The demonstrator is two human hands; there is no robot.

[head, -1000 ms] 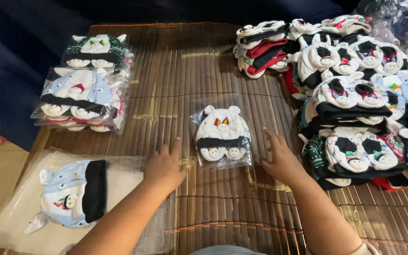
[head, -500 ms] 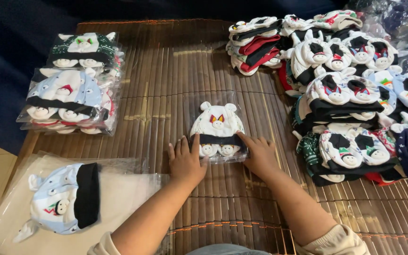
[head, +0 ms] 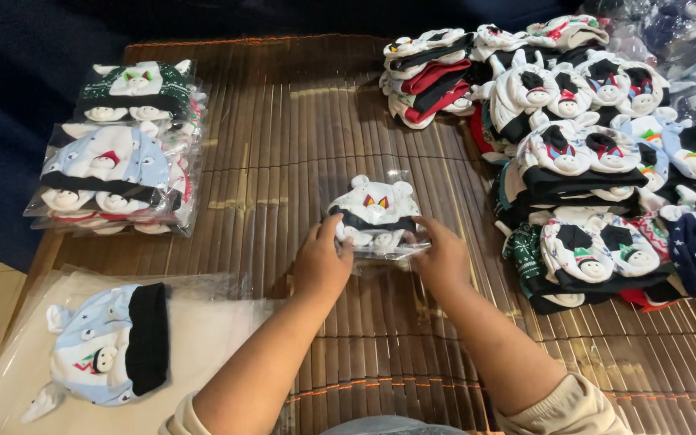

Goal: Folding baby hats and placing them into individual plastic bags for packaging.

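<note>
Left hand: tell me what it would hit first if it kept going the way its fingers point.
The left hand points up and slightly right, already touching the bagged white hat. Beyond that hat lies bare mat; nothing else seems to lie in that line, though depth is unclear.

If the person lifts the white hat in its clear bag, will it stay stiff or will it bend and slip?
The bagged white hat is knitted and soft, so it would probably sag, not stay stiff. Its glossy clear film reflects light, so it may slide between the left hand and right hand. It looks light and unlikely to break.
</note>
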